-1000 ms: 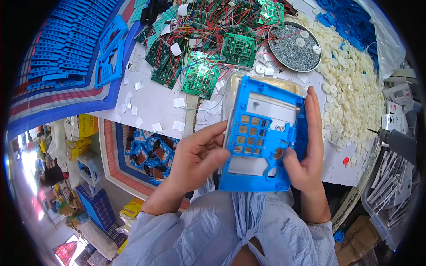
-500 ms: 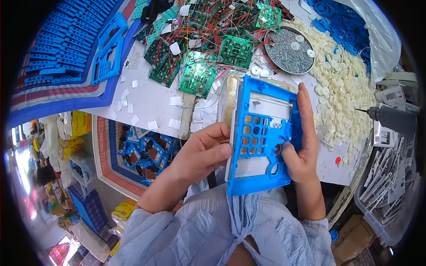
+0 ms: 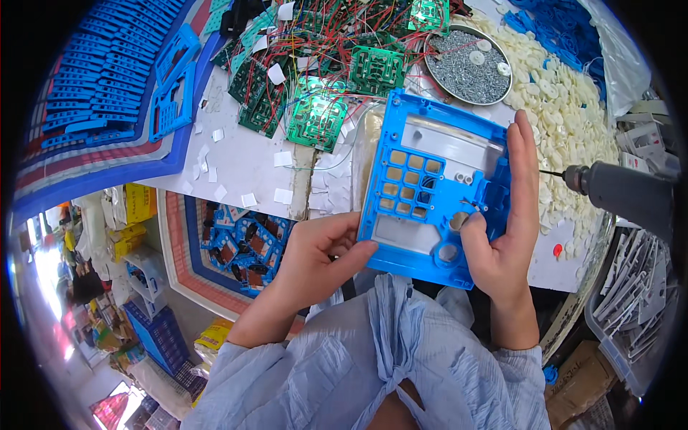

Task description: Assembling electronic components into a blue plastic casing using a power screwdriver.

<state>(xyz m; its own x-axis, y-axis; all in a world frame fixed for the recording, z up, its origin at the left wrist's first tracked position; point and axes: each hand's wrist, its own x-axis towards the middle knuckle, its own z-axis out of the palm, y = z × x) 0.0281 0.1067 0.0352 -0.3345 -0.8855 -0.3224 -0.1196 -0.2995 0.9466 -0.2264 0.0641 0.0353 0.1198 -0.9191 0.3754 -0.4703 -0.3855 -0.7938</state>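
A blue plastic casing [image 3: 448, 213] with a grid of square holes and a round ring opening is held in front of my chest, its hollow inner side facing up. My left hand [image 3: 322, 258] pinches its left edge, thumb on the rim and fingers curled beneath. On the opposite side my right hand [image 3: 507, 240] grips the casing, fingers stretched along the outer wall and thumb pressed inside by a round hole. Small dark wires [image 3: 469, 203] show near that thumb. White panels lie behind the casing's openings.
Green circuit boards [image 3: 315, 118] with red wires pile at the back, beside a round tray of screws [image 3: 469, 72]. Pale plastic discs [image 3: 555, 143] heap on the right, near an electric screwdriver [image 3: 620, 188]. Blue frames [image 3: 93, 79] fill a left bin; a lower basket [image 3: 183, 244] holds blue parts.
The casing has turned from a steep tilt to lie flatter, showing more of its inside, and shifted slightly right. Both hands keep hold. The screwdriver appears farther left.
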